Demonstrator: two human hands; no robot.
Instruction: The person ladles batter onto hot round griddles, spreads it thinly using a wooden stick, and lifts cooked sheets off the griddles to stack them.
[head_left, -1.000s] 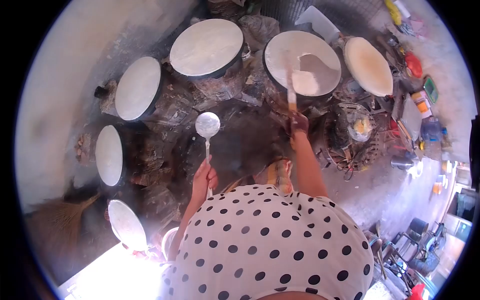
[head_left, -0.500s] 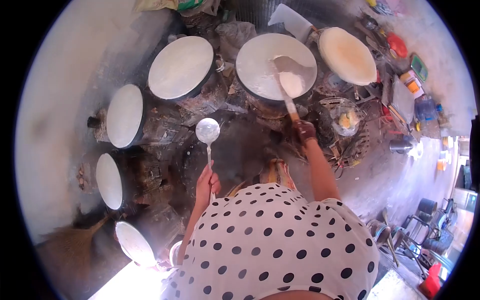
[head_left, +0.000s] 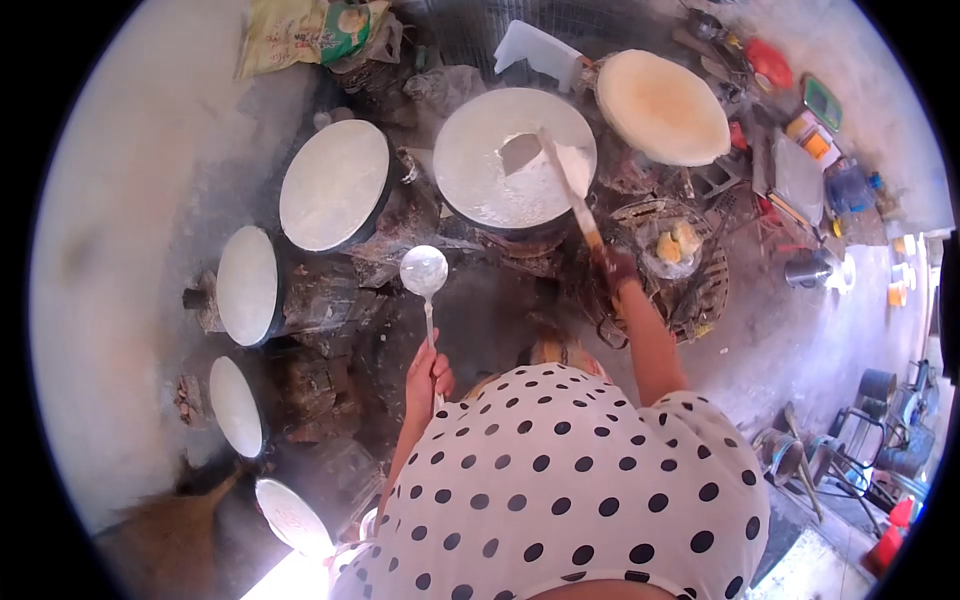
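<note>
paddle slid right across pan, long axis up-left from nearer right fingers clamped on it; left fingers gripped ladle.

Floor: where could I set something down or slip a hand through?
Bare floor shows between basket and lower-right metalware. The dark gap between ladle and right hand looks passable, though dim. Crowded: around the griddles and beside the bottle.
</note>
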